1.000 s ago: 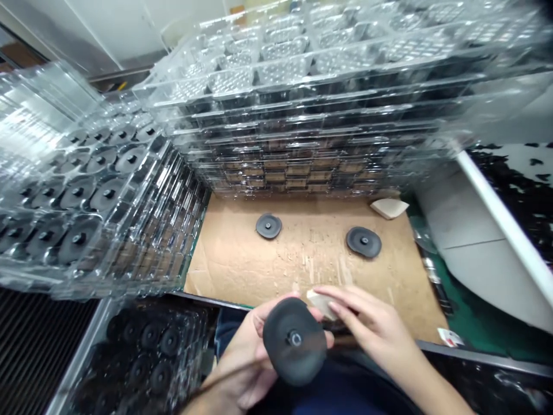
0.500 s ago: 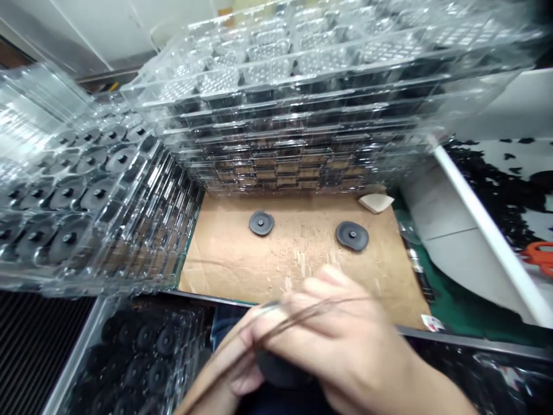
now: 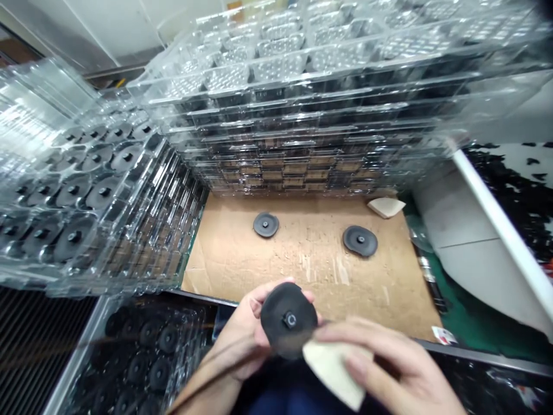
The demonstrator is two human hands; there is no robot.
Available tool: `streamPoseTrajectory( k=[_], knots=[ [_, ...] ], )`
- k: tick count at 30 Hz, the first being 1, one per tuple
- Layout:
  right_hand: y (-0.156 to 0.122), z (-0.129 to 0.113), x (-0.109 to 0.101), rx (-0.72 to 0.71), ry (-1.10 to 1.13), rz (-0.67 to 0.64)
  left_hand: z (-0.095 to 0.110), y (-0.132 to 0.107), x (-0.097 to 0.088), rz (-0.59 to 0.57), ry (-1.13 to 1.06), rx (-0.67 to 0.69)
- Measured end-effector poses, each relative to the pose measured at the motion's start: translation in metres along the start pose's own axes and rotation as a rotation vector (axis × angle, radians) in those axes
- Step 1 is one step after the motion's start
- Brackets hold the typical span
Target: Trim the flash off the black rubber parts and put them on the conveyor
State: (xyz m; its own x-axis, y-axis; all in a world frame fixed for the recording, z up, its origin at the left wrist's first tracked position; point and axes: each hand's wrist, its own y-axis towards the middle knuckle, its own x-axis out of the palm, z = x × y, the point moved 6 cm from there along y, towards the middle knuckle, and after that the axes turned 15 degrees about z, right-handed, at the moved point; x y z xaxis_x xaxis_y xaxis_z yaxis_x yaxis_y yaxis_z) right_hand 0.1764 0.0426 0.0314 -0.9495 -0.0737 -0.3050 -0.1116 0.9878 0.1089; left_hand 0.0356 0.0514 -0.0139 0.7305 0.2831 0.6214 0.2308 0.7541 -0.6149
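Note:
My left hand (image 3: 248, 325) is closed around the rim of a black disc (image 3: 280, 308) with a short stub at its centre, its stubbed face towards me. Pinched in my right hand (image 3: 389, 363) is a cream wedge-shaped pad (image 3: 334, 369); its upper corner is at the disc's lower right edge, and I cannot tell whether they touch. Two similar discs lie on the cardboard sheet (image 3: 224, 253): a left disc (image 3: 266, 225) and a right disc (image 3: 360, 241). A second pale wedge (image 3: 386, 207) rests at the sheet's back right corner.
Stacked clear plastic trays (image 3: 302, 109) wall off the back. Another stack (image 3: 142, 225), with discs in its top tray, stands at the left. Below it, a lower tray (image 3: 138, 346) holds more discs. At the right, a white bin (image 3: 496, 230) contains small black scraps.
My right hand has moved right, off my left hand, uncovering the cream pad. The disc, mostly hidden under my hands before, is now raised with its stubbed face in view.

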Motion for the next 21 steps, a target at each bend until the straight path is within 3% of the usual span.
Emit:
streamPoseTrajectory(
  k=[3,6,9,13,17,19,21],
  knots=[
    [0.007,0.002,-0.017,0.015,-0.13,0.233,-0.001,0.001,0.002,0.048,-0.012,0.005],
    [0.01,-0.022,-0.012,-0.195,-0.225,0.345,-0.004,0.001,0.002,0.091,-0.01,0.018],
    [0.013,-0.046,0.011,-0.438,-0.217,0.273,-0.007,0.003,-0.006,0.152,0.01,0.04],
    [0.025,-0.044,0.039,-0.351,-0.244,0.033,-0.007,0.004,-0.013,0.245,-0.017,0.077],
    [0.03,-0.05,0.035,-0.453,-0.307,0.211,-0.011,0.0,0.003,0.159,0.005,-0.012],
    [0.024,-0.051,0.033,-0.528,-0.246,0.172,-0.008,-0.003,0.005,0.136,-0.01,-0.034],
    [0.017,-0.047,0.03,-0.506,-0.222,0.058,-0.005,-0.005,0.002,0.122,-0.023,-0.05]
  ],
)
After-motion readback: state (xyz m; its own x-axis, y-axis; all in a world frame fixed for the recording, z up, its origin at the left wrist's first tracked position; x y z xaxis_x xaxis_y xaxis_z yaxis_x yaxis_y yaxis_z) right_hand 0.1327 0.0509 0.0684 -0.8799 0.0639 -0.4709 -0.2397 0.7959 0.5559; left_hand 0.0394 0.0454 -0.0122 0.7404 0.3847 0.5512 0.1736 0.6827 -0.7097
